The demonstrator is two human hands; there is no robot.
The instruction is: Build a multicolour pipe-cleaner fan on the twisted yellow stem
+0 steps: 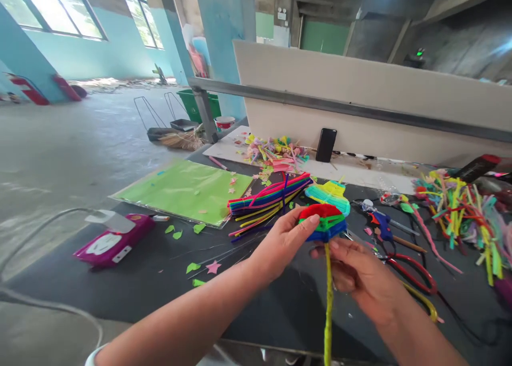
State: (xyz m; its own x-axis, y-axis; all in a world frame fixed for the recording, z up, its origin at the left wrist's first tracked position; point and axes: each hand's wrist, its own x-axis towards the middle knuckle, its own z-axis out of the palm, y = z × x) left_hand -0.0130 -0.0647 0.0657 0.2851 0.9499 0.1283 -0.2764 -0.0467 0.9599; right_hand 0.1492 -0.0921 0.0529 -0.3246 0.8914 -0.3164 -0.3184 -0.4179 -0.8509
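Observation:
Both hands are on a craft piece made of pipe cleaners (322, 223), with red, green and blue bands and a yellow-green wrapped stem (328, 302) hanging down. My left hand (286, 238) pinches its left side, thumb over the red band. Fingers of my right hand (360, 267) close around its base by the top of the stem; some fingertips are hidden behind it. Just beyond is a yellow and turquoise pipe-cleaner shape (328, 194); whether it touches the held piece I cannot tell. Left of that lies a bundle of colored pipe cleaners (268, 198).
Right of my hands lie red-handled scissors (416, 270), a blue glue gun (382, 224) and a pile of pipe-cleaner pieces (472, 211). A purple power strip (114, 240) and green sheets in plastic (188, 190) are on the left. A phone (326, 144) leans against the back board.

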